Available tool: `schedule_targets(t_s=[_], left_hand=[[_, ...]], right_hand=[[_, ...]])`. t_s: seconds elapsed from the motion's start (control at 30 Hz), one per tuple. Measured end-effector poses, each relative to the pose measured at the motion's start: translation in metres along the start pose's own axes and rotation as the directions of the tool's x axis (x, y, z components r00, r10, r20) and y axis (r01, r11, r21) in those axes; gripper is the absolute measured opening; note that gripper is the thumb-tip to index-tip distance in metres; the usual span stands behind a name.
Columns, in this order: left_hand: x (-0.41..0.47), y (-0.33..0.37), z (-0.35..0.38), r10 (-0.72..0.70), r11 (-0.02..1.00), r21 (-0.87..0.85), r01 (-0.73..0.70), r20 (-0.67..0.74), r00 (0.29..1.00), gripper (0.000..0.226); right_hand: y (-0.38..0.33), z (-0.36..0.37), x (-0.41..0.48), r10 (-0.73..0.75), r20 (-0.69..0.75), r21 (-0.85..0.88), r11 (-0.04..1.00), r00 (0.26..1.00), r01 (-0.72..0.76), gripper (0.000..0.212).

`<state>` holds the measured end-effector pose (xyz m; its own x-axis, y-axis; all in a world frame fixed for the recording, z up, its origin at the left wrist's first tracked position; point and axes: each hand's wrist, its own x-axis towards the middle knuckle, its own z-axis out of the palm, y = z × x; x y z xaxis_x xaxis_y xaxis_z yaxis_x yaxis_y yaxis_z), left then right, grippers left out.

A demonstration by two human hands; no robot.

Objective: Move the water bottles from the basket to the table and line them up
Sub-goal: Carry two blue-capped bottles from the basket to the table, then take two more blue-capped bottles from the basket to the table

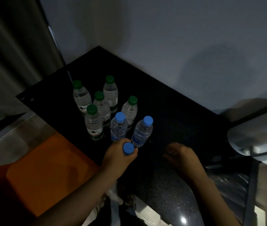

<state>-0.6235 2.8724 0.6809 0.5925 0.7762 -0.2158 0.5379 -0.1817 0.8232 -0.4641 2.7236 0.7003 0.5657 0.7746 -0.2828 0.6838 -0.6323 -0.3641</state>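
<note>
Left hand [119, 159]: fingers curled round the neck of the held bottle, at the near edge of the group.
Held bottle [128, 148]: upright and seen from above. Only its blue cap shows, because the hand hides the body. Whether its base touches the tabletop cannot be told.
Doing this step well: it looks best set down upright, just beside the blue-capped neighbours and in line with them. The fingers should let go only once it stands steady, since the others are close enough to knock.
Look of the bottles: small, clear, ribbed plastic, full of water, with labels low on the body.
Two blue-capped bottles [118, 128]: standing side by side just beyond the hand.
Five green-capped bottles [101, 108]: standing further back in a loose cluster, not a straight row, so lining up seems unfinished.
Right hand [181, 155]: blurred, over the tabletop to the right, fingers loosely curled, apparently empty.
Tabletop [170, 103]: dark and glossy, set against a pale wall.
Surroundings: an orange surface [39, 168] to the left and a white object [256, 137] to the right. No basket can be made out.
</note>
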Motion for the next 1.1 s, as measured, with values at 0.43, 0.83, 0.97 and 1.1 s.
schedule_targets(t_s=[0.43,0.83,0.97,1.1], left_hand=[[-0.003,0.047,-0.034,0.302,0.77,0.436,-0.466,0.394,0.868,0.043],[-0.04,0.077,0.004,0.367,0.631,0.269,-0.728,0.723,0.585,0.037],[-0.06,0.089,0.028,0.385,0.563,0.243,-0.79,0.769,0.511,0.036],[-0.083,0.108,0.054,0.391,0.492,0.207,-0.846,0.815,0.427,0.034]], right_hand=[[-0.01,0.012,-0.046,0.195,0.005,0.032,0.98,0.981,-0.195,0.023],[-0.005,0.016,-0.139,0.489,-0.067,0.142,0.868,0.87,-0.477,0.037],[0.012,0.013,-0.178,0.583,-0.103,0.209,0.805,0.806,-0.555,0.036],[0.03,0.008,-0.218,0.669,-0.143,0.304,0.731,0.729,-0.611,0.034]])
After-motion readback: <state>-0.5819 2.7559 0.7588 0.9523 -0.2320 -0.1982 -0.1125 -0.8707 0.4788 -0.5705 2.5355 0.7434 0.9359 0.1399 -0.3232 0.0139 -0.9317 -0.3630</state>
